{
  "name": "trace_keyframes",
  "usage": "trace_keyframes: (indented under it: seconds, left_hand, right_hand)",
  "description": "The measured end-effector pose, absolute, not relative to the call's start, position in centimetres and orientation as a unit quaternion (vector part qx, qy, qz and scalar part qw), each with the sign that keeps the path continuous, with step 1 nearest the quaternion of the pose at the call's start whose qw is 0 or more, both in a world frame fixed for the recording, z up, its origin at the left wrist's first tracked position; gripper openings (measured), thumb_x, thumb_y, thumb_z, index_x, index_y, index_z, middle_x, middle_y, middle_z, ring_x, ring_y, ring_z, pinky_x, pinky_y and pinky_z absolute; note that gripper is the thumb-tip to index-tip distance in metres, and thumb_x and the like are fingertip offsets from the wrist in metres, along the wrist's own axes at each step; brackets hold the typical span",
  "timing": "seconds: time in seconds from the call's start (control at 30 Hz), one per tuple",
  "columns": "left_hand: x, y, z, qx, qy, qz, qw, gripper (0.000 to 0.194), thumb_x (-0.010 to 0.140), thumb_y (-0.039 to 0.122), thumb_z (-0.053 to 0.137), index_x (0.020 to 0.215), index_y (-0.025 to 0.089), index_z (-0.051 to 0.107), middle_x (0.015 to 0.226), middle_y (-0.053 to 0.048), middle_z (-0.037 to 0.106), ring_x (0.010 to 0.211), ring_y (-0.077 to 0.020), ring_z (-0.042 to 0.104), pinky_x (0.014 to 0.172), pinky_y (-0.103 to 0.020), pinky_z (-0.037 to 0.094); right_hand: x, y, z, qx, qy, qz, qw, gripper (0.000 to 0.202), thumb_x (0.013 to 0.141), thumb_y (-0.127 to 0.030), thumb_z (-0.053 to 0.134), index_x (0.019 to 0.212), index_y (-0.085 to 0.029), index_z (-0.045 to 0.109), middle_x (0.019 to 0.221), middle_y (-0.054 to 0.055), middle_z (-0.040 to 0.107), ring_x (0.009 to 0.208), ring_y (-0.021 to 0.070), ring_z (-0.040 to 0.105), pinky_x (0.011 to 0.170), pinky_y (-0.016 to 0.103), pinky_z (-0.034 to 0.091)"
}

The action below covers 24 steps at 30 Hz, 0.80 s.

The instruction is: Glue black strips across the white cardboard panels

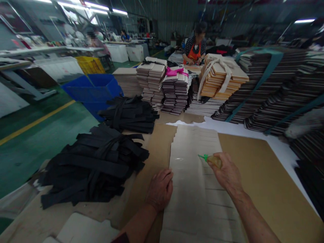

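Note:
My right hand (227, 172) is closed around a yellowish glue bottle (215, 161), its green nozzle tipped to the left just over the pale panels. These greyish-white panels (187, 182) lie overlapped in a long row running away from me. A small glossy streak shows on them, left of the nozzle. My left hand (160, 189) rests palm down at the row's left edge, fingers loosely bent, with nothing visible in it. Under the panels lies a brown cardboard sheet (253, 165), showing on both sides.
Bundles of black strips (101, 165) lie to the left, with a blue bin (93, 87) beyond. Tied stacks of boards (222, 74) and tall dark stacks (273, 81) line the back and right. A co-worker in an orange apron (194, 52) is behind them.

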State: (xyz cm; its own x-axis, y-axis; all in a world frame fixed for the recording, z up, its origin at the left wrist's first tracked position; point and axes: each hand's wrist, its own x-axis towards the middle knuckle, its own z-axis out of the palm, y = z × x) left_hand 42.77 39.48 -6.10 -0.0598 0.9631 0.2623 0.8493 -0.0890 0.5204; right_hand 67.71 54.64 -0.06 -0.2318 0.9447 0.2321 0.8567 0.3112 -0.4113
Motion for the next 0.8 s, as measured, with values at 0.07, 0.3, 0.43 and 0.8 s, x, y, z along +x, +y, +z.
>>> trace_keyframes:
  seconds: [0.07, 0.3, 0.43, 0.8]
  left_hand:
    - [42.8, 39.5, -6.0, 0.677, 0.668, 0.292, 0.101, 0.034, 0.089, 0.015, 0.048, 0.119, 0.022, 0.062, 0.126, -0.008, 0.062, 0.119, -0.0233, 0.054, 0.1, -0.046, 0.045]
    - [42.9, 39.4, -6.1, 0.672, 0.67, 0.294, 0.117, 0.035, 0.088, 0.014, 0.049, 0.12, 0.023, 0.061, 0.128, -0.008, 0.062, 0.119, -0.0236, 0.053, 0.102, -0.047, 0.043]
    - [42.9, 39.4, -6.1, 0.671, 0.67, 0.299, 0.111, 0.036, 0.088, 0.014, 0.05, 0.121, 0.024, 0.062, 0.128, -0.008, 0.062, 0.12, -0.024, 0.053, 0.103, -0.048, 0.043]
    - [43.0, 39.3, -5.4, 0.669, 0.671, 0.293, 0.129, 0.036, 0.088, 0.013, 0.048, 0.12, 0.022, 0.061, 0.128, -0.009, 0.061, 0.119, -0.0247, 0.052, 0.101, -0.047, 0.043]
  right_hand:
    - [67.2, 54.7, 0.0, -0.581, -0.775, 0.1, 0.225, 0.026, 0.084, -0.046, 0.055, 0.101, -0.025, 0.058, 0.102, 0.004, 0.059, 0.081, 0.0192, 0.058, 0.066, 0.03, 0.04]
    - [65.6, 54.7, 0.1, -0.56, -0.79, 0.112, 0.224, 0.024, 0.084, -0.043, 0.056, 0.101, -0.027, 0.057, 0.1, 0.002, 0.058, 0.079, 0.0179, 0.057, 0.064, 0.029, 0.039]
    - [63.1, 54.0, 0.5, -0.554, -0.793, 0.115, 0.225, 0.021, 0.085, -0.04, 0.055, 0.101, -0.027, 0.056, 0.1, 0.002, 0.056, 0.079, 0.0171, 0.056, 0.062, 0.029, 0.038]
    - [58.8, 53.4, 0.2, -0.508, -0.814, 0.155, 0.234, 0.019, 0.086, -0.036, 0.056, 0.102, -0.026, 0.053, 0.102, 0.002, 0.053, 0.085, 0.0185, 0.056, 0.066, 0.029, 0.041]
